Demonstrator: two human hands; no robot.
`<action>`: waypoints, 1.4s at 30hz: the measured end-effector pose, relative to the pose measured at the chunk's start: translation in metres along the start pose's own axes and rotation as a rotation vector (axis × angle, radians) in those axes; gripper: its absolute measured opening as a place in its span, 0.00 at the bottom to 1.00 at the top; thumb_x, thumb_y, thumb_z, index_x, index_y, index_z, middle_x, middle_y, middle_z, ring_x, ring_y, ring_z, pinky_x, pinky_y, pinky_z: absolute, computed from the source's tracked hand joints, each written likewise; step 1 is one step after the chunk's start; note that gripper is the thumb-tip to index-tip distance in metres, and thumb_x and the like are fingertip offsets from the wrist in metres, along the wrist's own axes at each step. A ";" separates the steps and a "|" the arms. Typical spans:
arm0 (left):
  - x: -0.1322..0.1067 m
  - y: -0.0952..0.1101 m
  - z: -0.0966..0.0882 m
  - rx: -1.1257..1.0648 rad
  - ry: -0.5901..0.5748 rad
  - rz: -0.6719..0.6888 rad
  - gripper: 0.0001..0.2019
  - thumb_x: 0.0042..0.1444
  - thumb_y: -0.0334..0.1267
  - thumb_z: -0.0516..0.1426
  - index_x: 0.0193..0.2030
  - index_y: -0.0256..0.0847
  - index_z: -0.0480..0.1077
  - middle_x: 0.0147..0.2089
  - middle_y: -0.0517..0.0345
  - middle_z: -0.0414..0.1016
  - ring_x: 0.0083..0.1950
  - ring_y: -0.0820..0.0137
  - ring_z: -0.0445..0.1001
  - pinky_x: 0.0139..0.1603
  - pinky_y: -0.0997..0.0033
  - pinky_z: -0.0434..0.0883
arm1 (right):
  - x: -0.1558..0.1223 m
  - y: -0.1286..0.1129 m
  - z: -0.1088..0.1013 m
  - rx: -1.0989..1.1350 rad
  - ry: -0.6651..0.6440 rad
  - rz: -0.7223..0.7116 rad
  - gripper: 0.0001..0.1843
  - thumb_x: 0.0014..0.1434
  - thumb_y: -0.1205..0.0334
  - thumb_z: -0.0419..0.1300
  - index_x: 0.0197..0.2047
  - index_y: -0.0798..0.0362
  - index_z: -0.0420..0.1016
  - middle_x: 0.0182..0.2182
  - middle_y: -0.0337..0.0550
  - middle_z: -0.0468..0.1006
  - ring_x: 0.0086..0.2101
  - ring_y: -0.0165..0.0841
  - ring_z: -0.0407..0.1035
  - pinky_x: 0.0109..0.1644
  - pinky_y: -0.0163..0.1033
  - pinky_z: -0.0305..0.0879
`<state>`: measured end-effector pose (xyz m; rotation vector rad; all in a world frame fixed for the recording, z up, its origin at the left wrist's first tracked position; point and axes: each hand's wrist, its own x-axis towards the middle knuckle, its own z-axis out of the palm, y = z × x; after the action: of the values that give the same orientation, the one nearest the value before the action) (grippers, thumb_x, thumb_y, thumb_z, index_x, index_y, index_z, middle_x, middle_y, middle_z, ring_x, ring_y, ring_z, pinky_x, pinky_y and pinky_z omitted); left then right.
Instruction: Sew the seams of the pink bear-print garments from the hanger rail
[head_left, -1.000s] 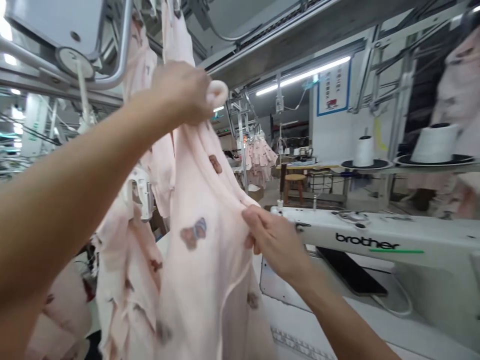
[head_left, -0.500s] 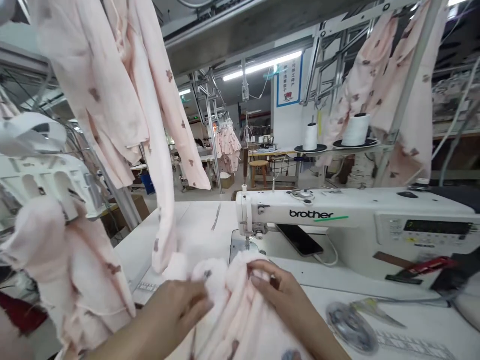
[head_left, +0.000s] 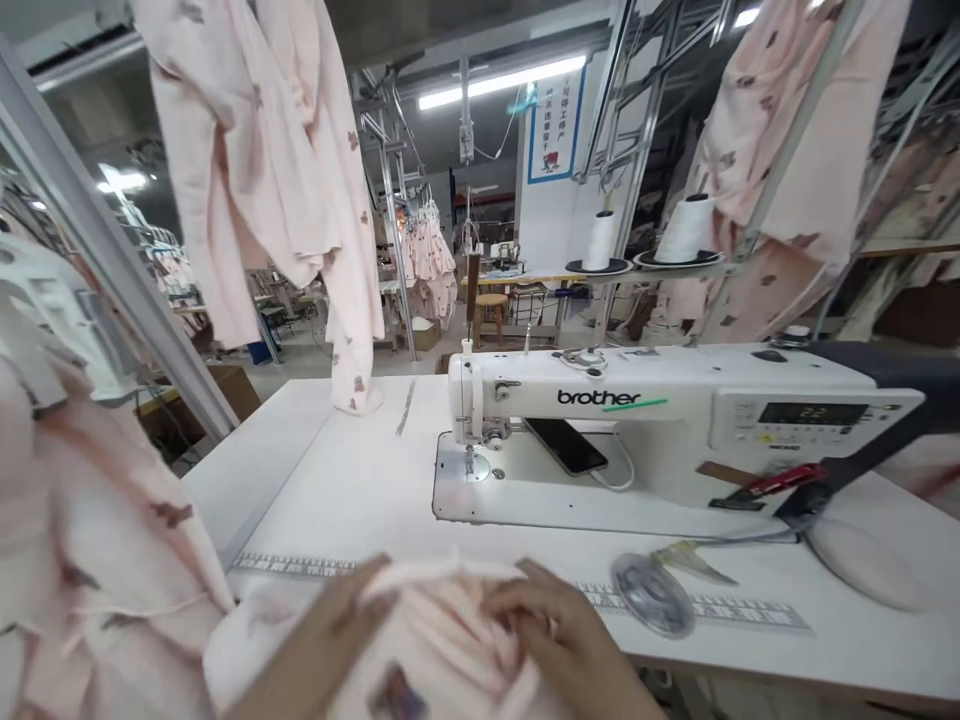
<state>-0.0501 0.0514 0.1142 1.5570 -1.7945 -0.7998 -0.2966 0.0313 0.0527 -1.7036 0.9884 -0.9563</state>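
At the bottom of the view, my left hand (head_left: 315, 640) and my right hand (head_left: 547, 625) grip a bunched pale pink garment (head_left: 439, 640) with small brown print motifs. The fabric gathers between both hands, just over the front edge of the white sewing table (head_left: 337, 480). Beyond them stands a white Brother sewing machine (head_left: 600, 400), its needle area (head_left: 471, 440) ahead of my hands and not touching the cloth. Part of the garment hides the table's near edge.
A smartphone (head_left: 566, 445) lies on the machine bed. A clear round disc (head_left: 651, 595), a measuring strip (head_left: 705, 607) and a red-handled tool (head_left: 780, 482) lie to the right. Pink garments hang overhead and at left. Thread cones (head_left: 601, 240) stand on a rack.
One second ago my hands held the garment up high beside the hanging clothes. They have come down to the table with it bunched, and the view has tilted down and back.
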 end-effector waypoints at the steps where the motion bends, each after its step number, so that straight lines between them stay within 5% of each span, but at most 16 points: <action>1: 0.012 0.006 -0.006 0.112 0.027 0.039 0.13 0.57 0.45 0.48 0.39 0.46 0.71 0.28 0.59 0.72 0.29 0.67 0.71 0.34 0.68 0.70 | 0.005 -0.012 0.001 0.034 0.029 -0.051 0.14 0.50 0.69 0.49 0.28 0.50 0.75 0.32 0.40 0.71 0.37 0.34 0.67 0.44 0.39 0.60; 6: 0.072 0.009 -0.010 0.699 0.266 0.273 0.22 0.52 0.25 0.46 0.53 0.41 0.66 0.53 0.49 0.68 0.49 0.60 0.70 0.46 0.63 0.68 | 0.031 -0.029 0.013 0.460 0.080 0.088 0.07 0.55 0.62 0.52 0.39 0.48 0.60 0.36 0.38 0.69 0.25 0.28 0.64 0.28 0.34 0.60; 9: 0.082 0.003 0.015 0.479 0.005 0.276 0.25 0.49 0.22 0.44 0.53 0.39 0.64 0.53 0.50 0.69 0.55 0.63 0.66 0.54 0.62 0.63 | 0.035 -0.015 0.017 0.442 0.206 0.130 0.11 0.55 0.57 0.53 0.41 0.49 0.58 0.42 0.41 0.67 0.26 0.29 0.64 0.30 0.35 0.61; 12: 0.076 0.008 0.043 0.145 -0.192 0.142 0.19 0.53 0.27 0.43 0.49 0.43 0.65 0.44 0.57 0.73 0.43 0.69 0.71 0.43 0.71 0.66 | 0.028 -0.008 0.016 0.344 0.321 0.124 0.11 0.56 0.55 0.53 0.41 0.50 0.61 0.41 0.41 0.68 0.30 0.31 0.64 0.35 0.36 0.61; 18: 0.073 0.017 0.063 -0.140 -0.111 0.105 0.09 0.56 0.40 0.51 0.38 0.42 0.69 0.39 0.60 0.73 0.40 0.70 0.70 0.41 0.74 0.64 | 0.011 -0.005 0.004 0.348 0.235 0.210 0.14 0.59 0.49 0.53 0.42 0.50 0.64 0.27 0.37 0.69 0.26 0.32 0.65 0.32 0.36 0.62; 22: 0.072 0.017 0.062 -0.166 -0.154 0.178 0.11 0.57 0.40 0.50 0.37 0.43 0.72 0.38 0.58 0.73 0.40 0.70 0.70 0.40 0.75 0.64 | 0.026 -0.009 -0.014 0.079 0.255 0.076 0.16 0.60 0.50 0.51 0.45 0.50 0.67 0.42 0.45 0.70 0.42 0.37 0.65 0.44 0.39 0.61; 24: 0.070 0.020 0.063 -0.145 -0.166 0.166 0.09 0.56 0.39 0.51 0.36 0.43 0.73 0.36 0.60 0.74 0.37 0.71 0.70 0.37 0.75 0.63 | 0.039 -0.016 -0.019 0.014 0.172 0.022 0.14 0.60 0.55 0.50 0.47 0.49 0.68 0.45 0.44 0.69 0.45 0.36 0.64 0.48 0.39 0.59; 29: 0.071 0.024 0.067 -0.126 -0.116 0.004 0.06 0.52 0.35 0.53 0.31 0.42 0.71 0.31 0.62 0.74 0.33 0.71 0.70 0.33 0.75 0.62 | 0.052 -0.028 -0.019 -0.097 0.026 0.102 0.07 0.58 0.62 0.51 0.32 0.52 0.68 0.27 0.36 0.71 0.31 0.30 0.64 0.34 0.34 0.57; 33: 0.073 0.019 0.064 -0.020 -0.198 0.109 0.08 0.52 0.32 0.51 0.33 0.43 0.72 0.34 0.61 0.73 0.35 0.71 0.70 0.36 0.74 0.63 | 0.051 -0.026 -0.024 -0.284 -0.039 0.098 0.04 0.56 0.67 0.50 0.30 0.51 0.64 0.20 0.31 0.66 0.23 0.27 0.59 0.26 0.31 0.50; 38: 0.067 0.011 0.060 0.004 -0.209 0.306 0.10 0.56 0.33 0.49 0.37 0.42 0.71 0.37 0.57 0.70 0.36 0.72 0.70 0.37 0.74 0.64 | 0.071 -0.014 -0.031 0.260 -0.338 0.315 0.11 0.54 0.55 0.55 0.27 0.54 0.62 0.17 0.34 0.69 0.17 0.27 0.63 0.19 0.28 0.54; 42: 0.060 0.006 0.061 -0.101 -0.145 0.328 0.10 0.58 0.32 0.48 0.37 0.42 0.70 0.46 0.55 0.68 0.43 0.72 0.70 0.41 0.75 0.65 | 0.080 -0.003 -0.018 0.618 -0.486 0.462 0.13 0.48 0.54 0.60 0.25 0.56 0.66 0.11 0.33 0.65 0.09 0.22 0.53 0.11 0.25 0.43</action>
<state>-0.1084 -0.0050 0.0853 1.1246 -2.0123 -0.8432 -0.2825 -0.0467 0.0739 -1.0423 0.6248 -0.4372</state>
